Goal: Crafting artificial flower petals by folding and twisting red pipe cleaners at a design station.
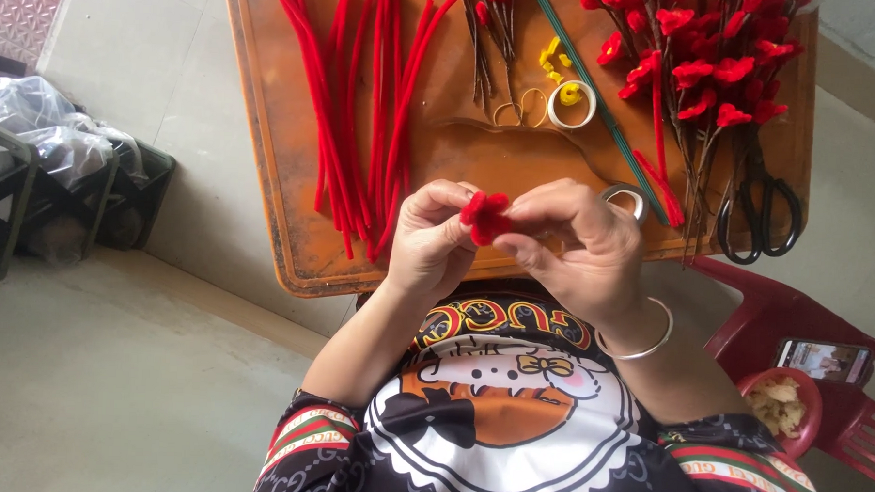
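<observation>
A small red fuzzy flower (pixel 484 217) made of pipe cleaner is pinched between both my hands, just over the near edge of the orange table (pixel 286 153). My left hand (pixel 430 238) grips it from the left with thumb and fingers. My right hand (pixel 578 243), with a silver bangle at the wrist, holds it from the right with its fingertips. Long red pipe cleaners (pixel 365 108) lie on the table beyond my left hand.
Finished red flowers on stems (pixel 701 61) lie at the table's right, beside black scissors (pixel 761 204), a green stick (pixel 598 96), tape rolls (pixel 570 103) and yellow bits. A red plastic chair (pixel 794 317) at right holds a phone (pixel 823 360) and a red bowl (pixel 783 404).
</observation>
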